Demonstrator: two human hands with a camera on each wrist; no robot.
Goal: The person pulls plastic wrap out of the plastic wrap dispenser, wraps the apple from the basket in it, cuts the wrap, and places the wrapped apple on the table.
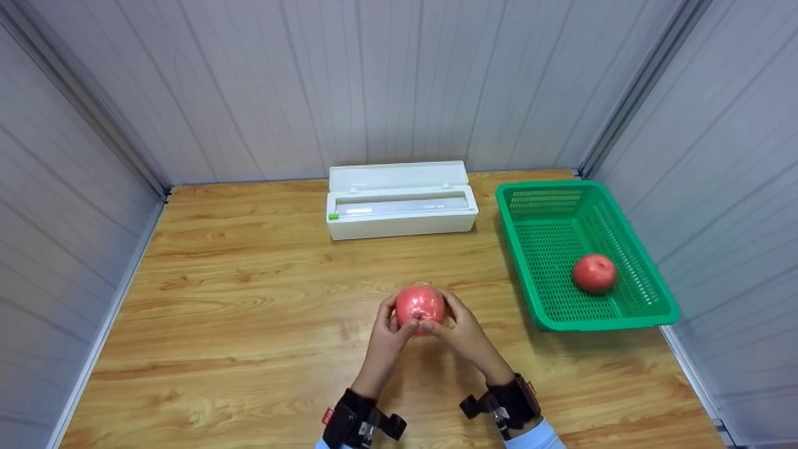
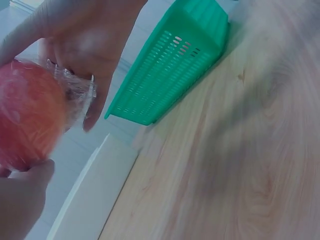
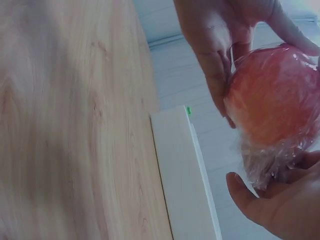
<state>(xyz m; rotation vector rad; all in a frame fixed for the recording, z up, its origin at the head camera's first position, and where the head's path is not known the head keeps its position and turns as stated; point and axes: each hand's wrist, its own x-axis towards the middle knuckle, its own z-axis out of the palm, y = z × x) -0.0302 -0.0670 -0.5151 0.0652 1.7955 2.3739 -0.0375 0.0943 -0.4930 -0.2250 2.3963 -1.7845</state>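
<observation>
Both hands hold a red apple (image 1: 421, 304) wrapped in clear cling film, raised over the wooden table. My left hand (image 1: 386, 337) grips it from the left, while my right hand (image 1: 466, 338) grips the other side. The thumbs meet at the near side of the fruit. In the right wrist view, bunched cling film (image 3: 270, 162) gathers beneath the apple beside the right hand's fingers. The left wrist view also has the crumpled film (image 2: 80, 95) sticking out from the apple towards the right hand. Fingers behind the apple are partly hidden.
A white cling film dispenser (image 1: 405, 226) stands at the back, its lid raised and a green slider at its left end. To the right, a green plastic basket (image 1: 527, 274) contains another red apple (image 1: 594, 273). Panel walls enclose the table's back and sides.
</observation>
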